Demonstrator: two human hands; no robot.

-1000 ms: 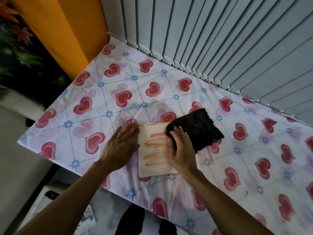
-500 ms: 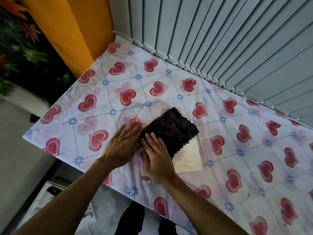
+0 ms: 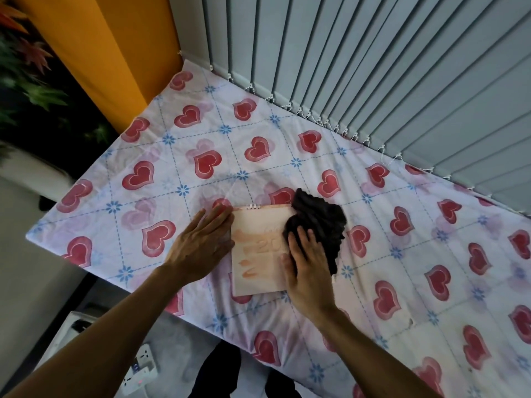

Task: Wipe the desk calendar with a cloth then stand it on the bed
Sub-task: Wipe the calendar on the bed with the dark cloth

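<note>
A pale pink desk calendar (image 3: 258, 248) with orange brush marks lies flat on the bed (image 3: 402, 254), its wire binding at the far edge. My left hand (image 3: 201, 245) rests flat beside and against its left edge, fingers together. My right hand (image 3: 307, 271) presses a dark crumpled cloth (image 3: 319, 225) onto the calendar's right side. The cloth hides the calendar's right part and spills onto the sheet.
The bed has a white sheet with red hearts and blue flowers. Grey vertical blinds (image 3: 373, 67) run along its far side. An orange wall (image 3: 123, 44) and dark foliage (image 3: 31, 81) stand at the left. A white power strip (image 3: 140, 369) lies on the floor below.
My right hand has swept the cloth from the calendar's left side to its right side, uncovering the printed face. My left hand stays at the left edge.
</note>
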